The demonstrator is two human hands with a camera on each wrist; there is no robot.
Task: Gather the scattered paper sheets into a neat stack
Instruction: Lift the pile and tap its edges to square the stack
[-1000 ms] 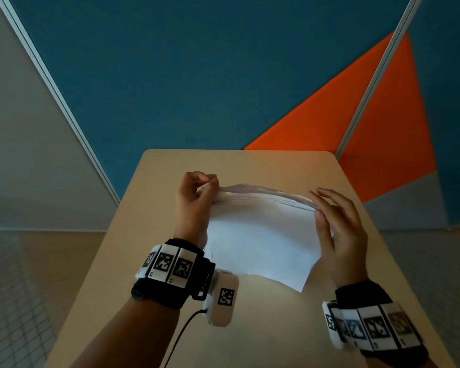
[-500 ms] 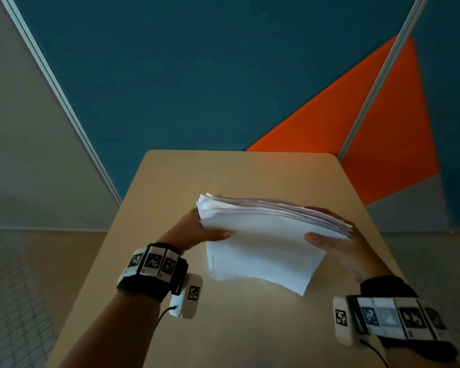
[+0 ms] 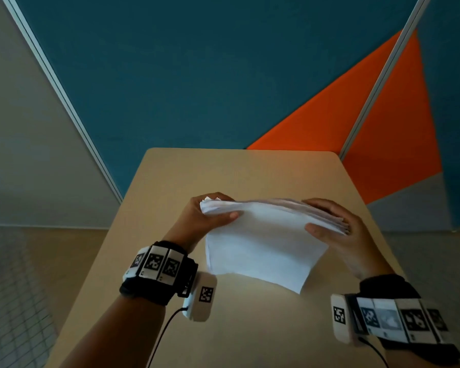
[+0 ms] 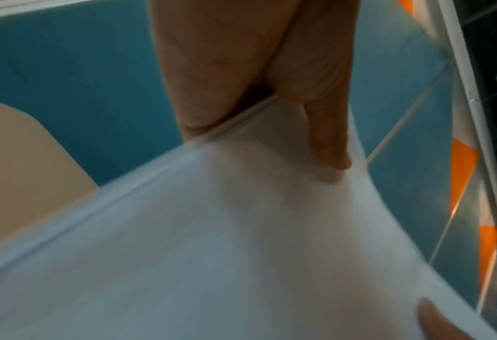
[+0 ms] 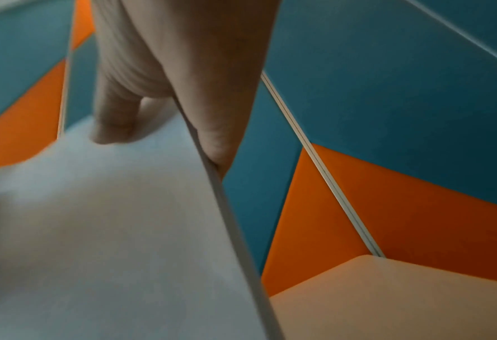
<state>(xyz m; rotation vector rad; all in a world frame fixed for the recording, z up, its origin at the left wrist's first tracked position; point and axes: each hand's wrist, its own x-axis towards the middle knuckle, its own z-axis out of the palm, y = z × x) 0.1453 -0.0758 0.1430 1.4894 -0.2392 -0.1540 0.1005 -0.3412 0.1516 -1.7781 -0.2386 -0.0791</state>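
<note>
The left hand (image 3: pixel 205 221) grips the left end of the stack (image 3: pixel 263 235), thumb on the near face and fingers curled behind the far side. The right hand (image 3: pixel 335 229) clamps the right end the same way, thumb (image 3: pixel 314 229) pressed on the front sheet and fingers wrapped over the top edge. Both wrist views show each thumb flat on white paper with the stack's edge running between thumb and fingers.

The stack is held tilted above the table (image 3: pixel 250 171), its upper edge raised and its lower corner (image 3: pixel 300 290) hanging toward the tabletop; whether that corner touches the wood cannot be told. All the sheets in view appear to be in the hands, and none shows loose on the table.

The upper edge looks fanned, with sheet ends staggered at both top corners, so the step in hand is probably squaring up. To do it well, the person would likely loosen both grips enough for sheets to slide, stand the stack on one long edge, tap it on the table, then turn it and tap a short edge. Squeezing hard would lock the offsets in; letting go too far could spill the sheets. Behind the table stand blue and orange panels (image 3: pixel 223 75).
</note>
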